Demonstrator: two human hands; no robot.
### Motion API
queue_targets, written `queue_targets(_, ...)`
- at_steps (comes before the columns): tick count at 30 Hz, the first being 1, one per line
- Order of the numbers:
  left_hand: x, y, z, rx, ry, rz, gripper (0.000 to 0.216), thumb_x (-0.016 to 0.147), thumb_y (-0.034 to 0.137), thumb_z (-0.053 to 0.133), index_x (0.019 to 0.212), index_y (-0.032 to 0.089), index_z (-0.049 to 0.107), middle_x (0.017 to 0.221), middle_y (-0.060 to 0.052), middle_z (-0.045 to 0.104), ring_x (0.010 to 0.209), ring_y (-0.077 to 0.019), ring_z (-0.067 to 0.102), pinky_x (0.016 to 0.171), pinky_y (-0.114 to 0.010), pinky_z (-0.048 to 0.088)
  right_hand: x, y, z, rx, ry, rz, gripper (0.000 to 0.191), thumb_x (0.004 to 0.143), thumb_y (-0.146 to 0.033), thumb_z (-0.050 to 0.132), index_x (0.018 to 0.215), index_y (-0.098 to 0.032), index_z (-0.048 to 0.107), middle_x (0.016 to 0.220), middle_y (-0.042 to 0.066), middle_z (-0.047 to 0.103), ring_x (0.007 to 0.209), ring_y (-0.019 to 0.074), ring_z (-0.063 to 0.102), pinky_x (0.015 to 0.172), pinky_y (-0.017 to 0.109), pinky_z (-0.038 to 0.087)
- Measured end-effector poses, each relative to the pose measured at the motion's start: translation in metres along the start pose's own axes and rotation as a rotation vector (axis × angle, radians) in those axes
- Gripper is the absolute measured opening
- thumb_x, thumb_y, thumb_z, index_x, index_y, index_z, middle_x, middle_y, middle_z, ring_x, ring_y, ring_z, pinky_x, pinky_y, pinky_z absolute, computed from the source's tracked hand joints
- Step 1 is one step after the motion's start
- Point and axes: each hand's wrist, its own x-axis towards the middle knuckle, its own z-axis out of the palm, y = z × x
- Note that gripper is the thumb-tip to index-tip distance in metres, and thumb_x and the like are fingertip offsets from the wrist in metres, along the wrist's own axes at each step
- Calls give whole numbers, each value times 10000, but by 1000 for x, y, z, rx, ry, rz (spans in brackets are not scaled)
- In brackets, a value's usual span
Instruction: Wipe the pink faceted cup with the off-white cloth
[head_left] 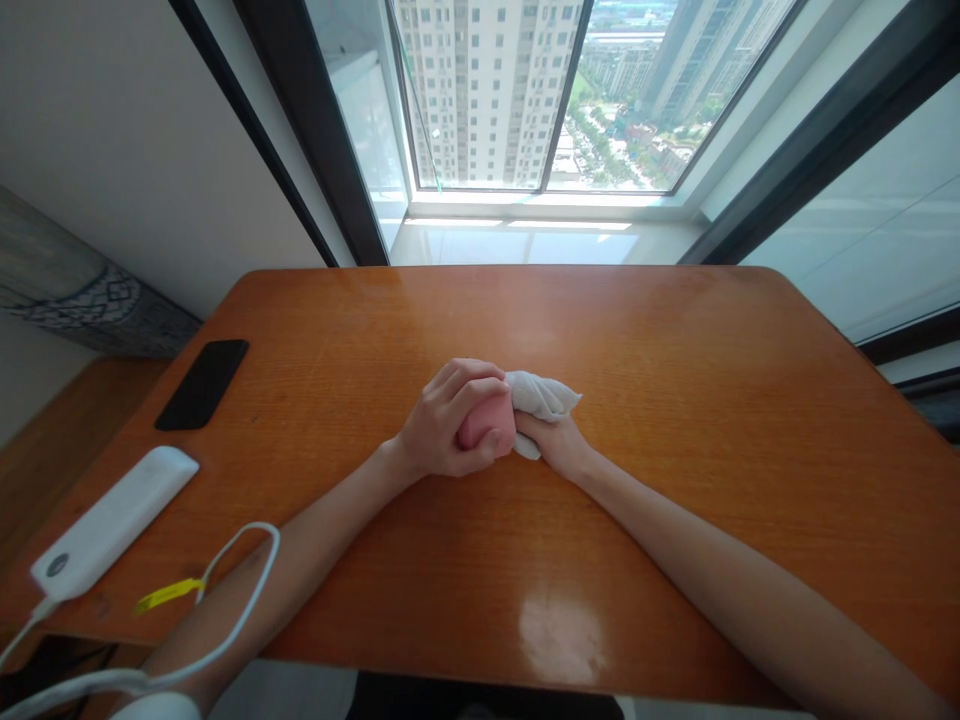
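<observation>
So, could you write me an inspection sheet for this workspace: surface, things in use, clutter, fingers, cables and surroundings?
Surface: glossy brown wooden table, with light reflections.
Things in use: rounded pink item; white cloth, bunched at its right side.
Clutter: black phone-like slab and white device, on the table's left side.
Fingers: left fingers curled round the pink item; right fingers mostly hidden by the cloth they hold.
Cables: white cable looping across the left forearm, with a yellow tag; another lead enters the white device.
Surroundings: window, tall buildings outside.
</observation>
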Motion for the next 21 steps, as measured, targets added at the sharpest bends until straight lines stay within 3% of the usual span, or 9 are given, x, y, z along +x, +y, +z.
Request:
queue_targets(4, 6, 10, -1, -254, -28, -380, 297, 1028, 398, 624, 1261, 216, 647, 1186, -97, 726, 1060, -257, 696, 972, -409, 571, -2, 0, 0, -57, -16, 13, 153, 817, -364, 759, 765, -244, 681, 833, -7, 663, 820, 202, 574, 799, 351, 535)
queue_targets(8, 11, 12, -2, -440, -43, -732, 295, 1065, 452, 548, 1174, 208, 673, 1062, -34, 723, 932, -202, 661, 848, -322, 515, -3, 1, 0, -50, -16, 34, 138, 808, -350, 749, 782, -238, 673, 827, -10, 652, 806, 197, 576, 779, 347, 516)
queue_targets(15, 24, 8, -8, -502, -93, -964, 385, 1026, 537, 539, 1016, 196, 719, 932, -15, 700, 867, -203, 610, 793, -320, 458, -5, 2, 0, -61, -48, 13, 135, 837, -363, 754, 799, -238, 722, 838, -6, 690, 821, 206, 613, 802, 351, 536)
queue_targets(21, 22, 0, -4, -543, -97, -1046, 515, 1050, 580, 470, 953, 175, 773, 976, -72, 769, 912, -247, 672, 901, -377, 526, -6, 2, 2, -23, -53, 16, 155, 809, -362, 794, 906, -241, 783, 920, 3, 758, 872, 226, 664, 847, 369, 585)
